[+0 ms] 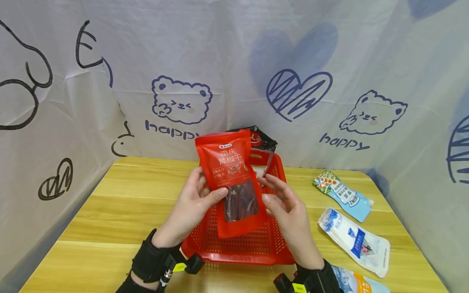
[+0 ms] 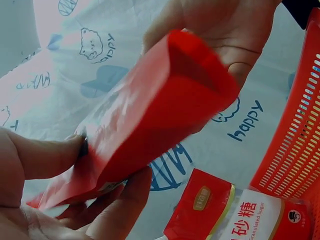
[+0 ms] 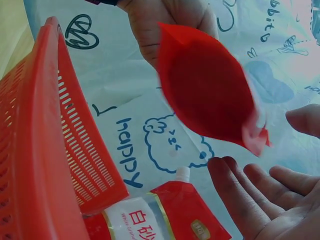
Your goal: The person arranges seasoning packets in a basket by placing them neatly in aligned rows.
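A red pouch of dried chilies is held upright over the red basket, its front with a clear window facing me. My left hand pinches its left side, thumb in front and fingers behind, as the left wrist view also shows. Close to its right edge is my right hand; in the right wrist view its fingers spread apart from the pouch. The red plastic basket stands on the table below both hands. A white granulated sugar pouch with a spout is inside it, partly hidden in the head view.
A black packet leans at the basket's back. On the table's right side lie a blue Heinz pouch, a white and blue packet and a light blue packet partly behind the right wrist. A drawn-on white curtain hangs behind.
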Tool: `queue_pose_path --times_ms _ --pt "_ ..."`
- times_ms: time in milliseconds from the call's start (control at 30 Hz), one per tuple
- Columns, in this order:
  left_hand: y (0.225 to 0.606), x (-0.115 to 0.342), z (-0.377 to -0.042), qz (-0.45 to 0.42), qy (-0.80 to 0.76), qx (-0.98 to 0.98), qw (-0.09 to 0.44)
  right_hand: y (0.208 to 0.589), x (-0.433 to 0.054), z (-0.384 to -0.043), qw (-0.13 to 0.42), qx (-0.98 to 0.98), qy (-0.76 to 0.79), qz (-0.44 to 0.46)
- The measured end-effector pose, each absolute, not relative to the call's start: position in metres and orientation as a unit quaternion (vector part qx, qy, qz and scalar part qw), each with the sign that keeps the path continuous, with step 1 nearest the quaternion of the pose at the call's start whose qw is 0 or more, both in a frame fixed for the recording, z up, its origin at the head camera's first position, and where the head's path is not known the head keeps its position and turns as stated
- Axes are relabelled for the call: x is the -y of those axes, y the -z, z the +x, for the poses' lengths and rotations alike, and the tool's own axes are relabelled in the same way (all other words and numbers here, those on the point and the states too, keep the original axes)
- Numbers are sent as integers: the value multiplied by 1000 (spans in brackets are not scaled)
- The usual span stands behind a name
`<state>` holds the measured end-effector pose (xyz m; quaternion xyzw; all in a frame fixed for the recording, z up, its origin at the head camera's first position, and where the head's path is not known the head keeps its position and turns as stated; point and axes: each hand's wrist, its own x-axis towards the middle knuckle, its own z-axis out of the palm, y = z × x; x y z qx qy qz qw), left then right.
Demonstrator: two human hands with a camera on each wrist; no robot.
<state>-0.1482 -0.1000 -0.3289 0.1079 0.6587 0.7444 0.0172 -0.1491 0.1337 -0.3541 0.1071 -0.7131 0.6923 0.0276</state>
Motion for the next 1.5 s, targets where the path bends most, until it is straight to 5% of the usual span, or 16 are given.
queue_pose_path --times_ms 633,1200,1500 --pt "332 101 -146 170 -670 -717 89 355 -133 -147 -2 736 -671 90" --pt "334 103 -147 176 -629 -747 127 357 -132 -149 45 690 -718 78" --pt "335 104 -148 196 -611 -762 91 357 -135 -150 38 680 -728 84"
